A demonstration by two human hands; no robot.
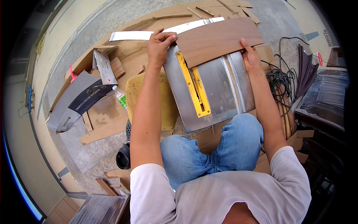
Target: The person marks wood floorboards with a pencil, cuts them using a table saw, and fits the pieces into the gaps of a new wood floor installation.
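Note:
A brown wood flooring plank [220,39] lies at a slant across the far part of a grey metal saw table [216,89]. My left hand [160,46] has its fingers curled at the plank's left end, gripping that edge. At the right end my right hand [251,59] holds the plank, thumb on top and the other fingers mostly hidden. A yellow slotted insert [194,86] is set in the table, its far end close to the plank. To the right of it runs a pale metal groove [233,84]. No blade can be made out.
Cardboard [104,115] covers much of the ground. On the left are a plastic bottle [120,98], a yellow block-like seat [149,97] and a printed carton [80,100]. Dark cable [279,80] lies coiled at right. Wood strips [173,16] and a white strip [132,35] lie beyond the table.

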